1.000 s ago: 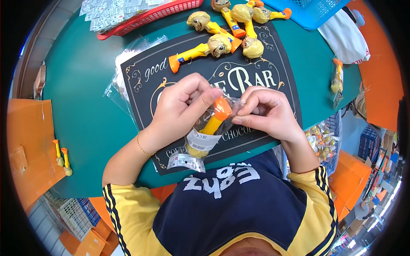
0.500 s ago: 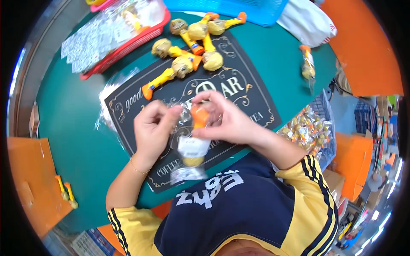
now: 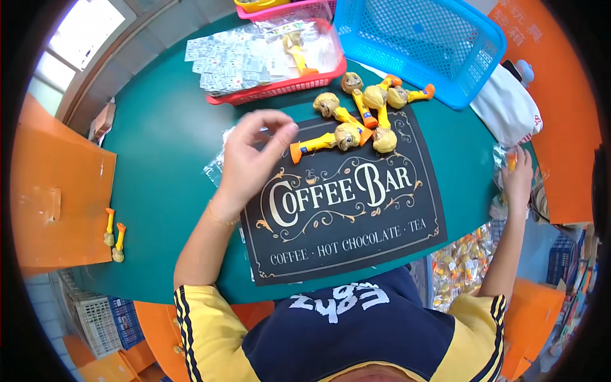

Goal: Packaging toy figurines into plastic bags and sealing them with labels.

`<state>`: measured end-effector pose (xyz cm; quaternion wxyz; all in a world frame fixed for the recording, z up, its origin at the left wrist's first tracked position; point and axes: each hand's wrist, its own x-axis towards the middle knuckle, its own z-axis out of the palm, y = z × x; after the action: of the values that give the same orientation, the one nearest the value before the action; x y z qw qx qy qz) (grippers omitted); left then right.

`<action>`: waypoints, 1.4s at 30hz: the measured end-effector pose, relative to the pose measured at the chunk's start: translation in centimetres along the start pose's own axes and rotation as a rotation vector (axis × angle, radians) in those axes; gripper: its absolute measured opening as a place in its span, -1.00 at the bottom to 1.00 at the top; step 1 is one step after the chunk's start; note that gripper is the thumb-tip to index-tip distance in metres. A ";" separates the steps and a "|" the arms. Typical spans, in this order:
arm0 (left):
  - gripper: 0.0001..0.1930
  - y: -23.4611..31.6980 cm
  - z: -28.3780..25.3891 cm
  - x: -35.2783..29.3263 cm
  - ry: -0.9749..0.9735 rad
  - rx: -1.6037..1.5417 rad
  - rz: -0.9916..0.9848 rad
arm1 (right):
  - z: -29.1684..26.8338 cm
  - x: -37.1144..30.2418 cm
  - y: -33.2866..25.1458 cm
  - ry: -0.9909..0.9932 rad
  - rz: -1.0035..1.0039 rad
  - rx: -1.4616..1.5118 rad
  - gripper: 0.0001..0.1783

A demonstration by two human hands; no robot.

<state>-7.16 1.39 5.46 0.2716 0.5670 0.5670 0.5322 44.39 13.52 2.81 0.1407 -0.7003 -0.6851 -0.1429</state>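
Green table (image 3: 165,191) across mid-frame. We note the left hand (image 3: 250,156) loosely curled, empty, left of centre; right hand (image 3: 521,177) at a bagged toy (image 3: 512,160), far right, whether grasping we cannot tell.

Count: 9 figures (image 3: 347,136) in plain view, 2 hands (image 3: 248,153), 1 black mat (image 3: 347,191).
Figures: 6 by mat's top edge, 2 beside left orange box (image 3: 63,204), 1 in red basket (image 3: 280,93). Bagged stuff (image 3: 511,160) at right hand (image 3: 520,178): at least 1, partly hidden. Bagged pile (image 3: 464,264), lower right: uncountable. Tabletop baskets: 1 red, 1 pink basket (image 3: 296,11), 1 blue basket (image 3: 420,38).
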 end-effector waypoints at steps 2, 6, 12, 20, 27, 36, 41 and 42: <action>-0.81 0.1 -1.9 2.8 0.032 0.400 0.211 | -2.1 -1.2 -1.5 -0.029 0.057 -0.154 -0.29; -0.69 -2.9 -6.0 10.0 0.027 0.900 0.386 | -2.2 -3.0 -4.7 0.003 -0.074 0.057 -0.39; -0.62 -7.7 -5.6 16.5 -0.334 1.331 0.197 | -3.3 -4.3 -14.3 -0.122 -0.395 0.565 -0.50; -0.83 -4.6 -6.1 16.2 -0.339 1.374 0.220 | 0.0 -0.1 -20.7 -0.184 -0.772 0.691 -0.57; -0.86 5.2 -7.0 4.7 -0.088 0.821 0.060 | 2.4 0.9 -23.1 -0.155 -0.812 0.456 -0.63; -0.90 2.3 -1.5 -10.4 -0.318 0.575 -0.277 | 0.9 1.0 -21.0 0.053 -0.723 0.544 -0.64; -0.82 1.9 0.7 -10.6 -0.471 0.774 -0.065 | -3.9 -3.9 -21.8 -0.849 -0.138 1.725 -0.61; -0.80 2.6 0.8 -10.1 -0.474 0.766 -0.049 | -4.3 -5.1 -22.2 -0.979 -0.055 1.828 -0.59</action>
<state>-3.43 -8.29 4.61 0.1771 0.7193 0.6584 0.1328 22.01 7.66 4.81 0.3214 -0.2919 -0.5300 0.7284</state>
